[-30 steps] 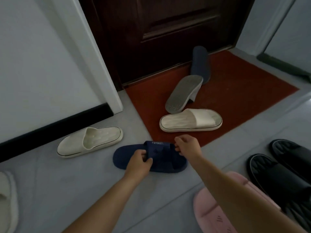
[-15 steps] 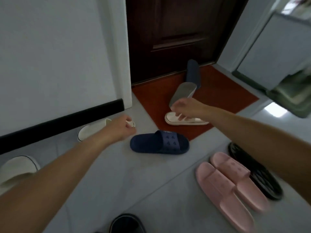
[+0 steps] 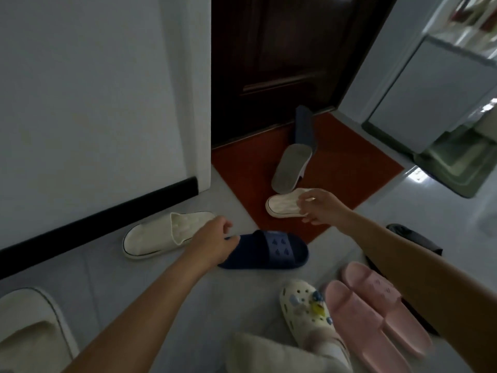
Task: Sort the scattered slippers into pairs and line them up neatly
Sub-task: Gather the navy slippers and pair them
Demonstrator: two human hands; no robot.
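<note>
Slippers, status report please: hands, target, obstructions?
Right hand grips cream slipper on mat. Left hand empty, near wall-side slipper. Upturned slipper close behind.

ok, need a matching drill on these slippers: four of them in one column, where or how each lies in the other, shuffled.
Things:
1. navy drop-print slipper
2. pink slippers
3. grey-soled slipper
4. cream slipper on the mat

Places or states:
A. sole up on the red mat
B. side by side, lower right
C. gripped by the right hand
D. on the grey floor at the mat's near corner

Pairs: 1-D, 2-B, 3-A, 4-C
</note>
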